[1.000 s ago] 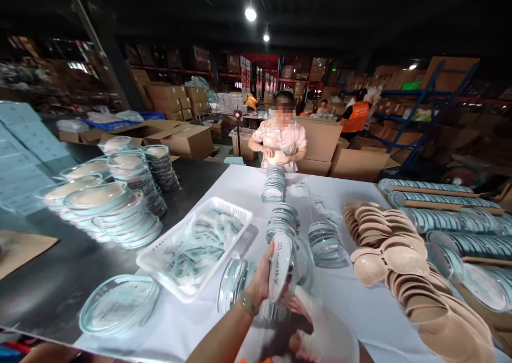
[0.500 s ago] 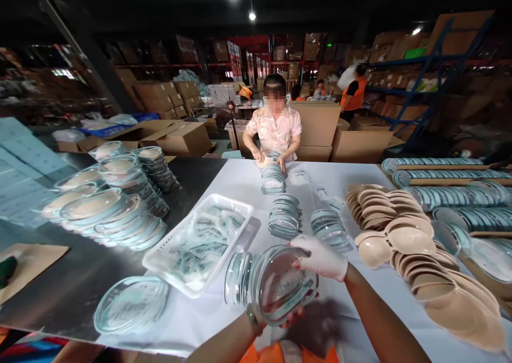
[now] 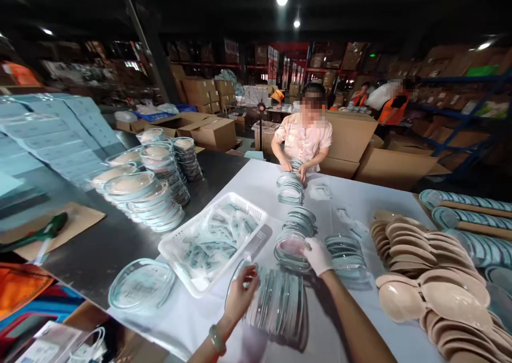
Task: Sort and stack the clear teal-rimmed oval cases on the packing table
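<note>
My bare left hand [image 3: 243, 288], with a bracelet at the wrist, is at the left end of a row of clear round packages [image 3: 276, 304] standing on edge. Its fingers are loosely bent and apart, with no grip visible. My right hand [image 3: 319, 257], in a white glove, pinches the right rim of a clear oval package [image 3: 291, 248] with a pinkish inside. That package leans at the near end of another stack of packages [image 3: 299, 219]. Just right of the glove lies a further stack of clear packages [image 3: 347, 259].
A white basket [image 3: 168, 251] of small clear packets stands left of centre. Tall package stacks [image 3: 156, 208] are farther left; a flat package [image 3: 140, 285] lies nearer. Beige spoon-shaped pieces [image 3: 452, 293] are piled right. Across the table, a person [image 3: 304, 139] handles similar packages.
The packages held between both hands now stand in a row on the table. My right hand has moved forward to an oval package; my left has shifted left. The view has turned left.
</note>
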Demonstrator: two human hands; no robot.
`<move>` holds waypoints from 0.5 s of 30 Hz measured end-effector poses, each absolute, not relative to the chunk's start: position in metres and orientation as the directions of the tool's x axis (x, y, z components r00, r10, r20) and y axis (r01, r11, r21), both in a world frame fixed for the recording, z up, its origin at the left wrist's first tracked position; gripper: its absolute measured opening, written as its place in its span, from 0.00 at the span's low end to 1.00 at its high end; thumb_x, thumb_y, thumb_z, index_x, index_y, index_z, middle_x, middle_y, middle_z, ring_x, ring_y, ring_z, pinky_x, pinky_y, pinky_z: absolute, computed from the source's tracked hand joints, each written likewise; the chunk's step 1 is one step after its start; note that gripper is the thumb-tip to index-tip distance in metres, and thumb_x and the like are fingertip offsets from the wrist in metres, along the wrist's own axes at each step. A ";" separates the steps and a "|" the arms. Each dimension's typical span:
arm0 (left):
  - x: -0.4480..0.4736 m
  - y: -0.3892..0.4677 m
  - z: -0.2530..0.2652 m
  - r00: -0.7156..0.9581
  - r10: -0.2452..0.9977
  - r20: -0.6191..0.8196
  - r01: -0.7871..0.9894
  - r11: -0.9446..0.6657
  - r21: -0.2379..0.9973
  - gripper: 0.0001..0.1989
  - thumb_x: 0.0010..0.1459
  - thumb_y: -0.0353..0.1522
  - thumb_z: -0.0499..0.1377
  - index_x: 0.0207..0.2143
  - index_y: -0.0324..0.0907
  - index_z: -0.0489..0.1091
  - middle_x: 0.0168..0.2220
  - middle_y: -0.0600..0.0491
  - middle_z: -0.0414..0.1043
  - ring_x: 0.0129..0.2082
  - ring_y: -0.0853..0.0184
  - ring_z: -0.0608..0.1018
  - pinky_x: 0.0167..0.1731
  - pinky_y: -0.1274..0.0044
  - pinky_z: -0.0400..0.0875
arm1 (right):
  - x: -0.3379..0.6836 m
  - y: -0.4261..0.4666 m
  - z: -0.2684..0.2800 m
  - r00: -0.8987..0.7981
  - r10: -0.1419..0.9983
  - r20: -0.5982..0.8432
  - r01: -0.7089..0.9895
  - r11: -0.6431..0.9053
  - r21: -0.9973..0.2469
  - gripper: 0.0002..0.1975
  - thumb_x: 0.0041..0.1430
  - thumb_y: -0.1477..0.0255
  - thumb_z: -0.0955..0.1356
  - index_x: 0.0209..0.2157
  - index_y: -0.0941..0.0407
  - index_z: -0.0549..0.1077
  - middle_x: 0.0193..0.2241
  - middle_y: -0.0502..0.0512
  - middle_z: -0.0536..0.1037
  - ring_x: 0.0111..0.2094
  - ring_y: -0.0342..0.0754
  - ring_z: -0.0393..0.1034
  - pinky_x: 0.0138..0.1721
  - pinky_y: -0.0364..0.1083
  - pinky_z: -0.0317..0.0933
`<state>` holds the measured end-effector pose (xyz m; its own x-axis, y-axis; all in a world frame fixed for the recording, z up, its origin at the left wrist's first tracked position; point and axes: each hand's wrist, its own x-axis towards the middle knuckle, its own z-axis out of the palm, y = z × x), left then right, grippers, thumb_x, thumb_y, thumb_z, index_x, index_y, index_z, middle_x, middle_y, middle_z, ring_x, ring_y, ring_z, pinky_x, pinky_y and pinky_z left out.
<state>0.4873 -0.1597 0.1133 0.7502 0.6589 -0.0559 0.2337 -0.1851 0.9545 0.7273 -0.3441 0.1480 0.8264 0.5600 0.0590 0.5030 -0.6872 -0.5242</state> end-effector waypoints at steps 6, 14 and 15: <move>0.485 -0.163 0.104 0.950 0.307 -0.048 0.276 -0.765 0.582 0.42 0.50 0.38 0.72 0.68 0.46 0.68 0.73 0.40 0.60 0.75 0.38 0.57 0.72 0.41 0.43 | 0.730 -0.321 0.099 0.863 0.503 0.041 0.458 -0.746 -0.483 0.14 0.58 0.78 0.70 0.47 0.60 0.78 0.52 0.68 0.77 0.58 0.61 0.69 0.58 0.53 0.62; 0.507 -0.169 0.079 0.983 -0.003 -0.182 0.059 -0.940 0.335 0.67 0.40 0.55 0.76 0.76 0.53 0.47 0.78 0.39 0.42 0.77 0.35 0.44 0.67 0.33 0.28 | 0.643 -0.384 0.074 0.815 0.533 -0.229 0.163 -0.590 -0.791 0.35 0.58 0.64 0.68 0.66 0.58 0.65 0.56 0.63 0.78 0.54 0.55 0.76 0.56 0.49 0.69; 0.511 -0.171 0.073 0.982 -0.016 -0.190 0.045 -0.948 0.314 0.66 0.40 0.55 0.77 0.76 0.53 0.48 0.78 0.38 0.45 0.77 0.35 0.45 0.67 0.33 0.28 | 0.631 -0.387 0.071 0.792 0.552 -0.260 0.130 -0.569 -0.812 0.34 0.58 0.66 0.67 0.66 0.58 0.65 0.55 0.62 0.79 0.54 0.54 0.77 0.56 0.48 0.69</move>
<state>0.5105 -0.1714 0.0728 0.9816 -0.0163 -0.1904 0.0452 -0.9483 0.3142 0.6315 -0.3873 0.0712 0.7925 0.5517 -0.2600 0.1301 -0.5694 -0.8117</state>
